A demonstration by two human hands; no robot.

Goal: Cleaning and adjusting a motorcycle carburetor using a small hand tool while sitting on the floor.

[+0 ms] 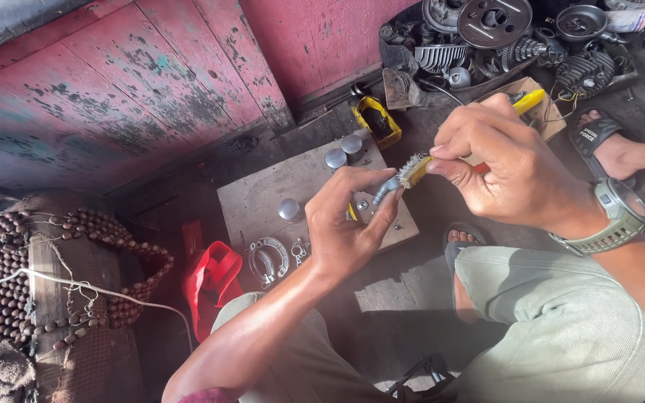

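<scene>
My left hand point(346, 224) pinches a small grey metal part point(384, 187) between thumb and fingers, held above a wooden board point(263, 198). In my right hand point(498, 168), which wears a grey wristwatch point(619, 216), is a yellow-handled wire brush point(416, 170); its bristles rest against the metal part. The brush's yellow handle end point(529, 99) sticks out past my fingers.
On the board lie round metal caps point(336, 157), small screws and a ring-shaped metal gasket point(267, 259). A red strap point(212, 277) lies to the left. Engine parts point(502, 45) are piled at the back. Another person's sandalled foot point(610, 145) is at right. A beaded mat point(9, 283) covers a seat on the left.
</scene>
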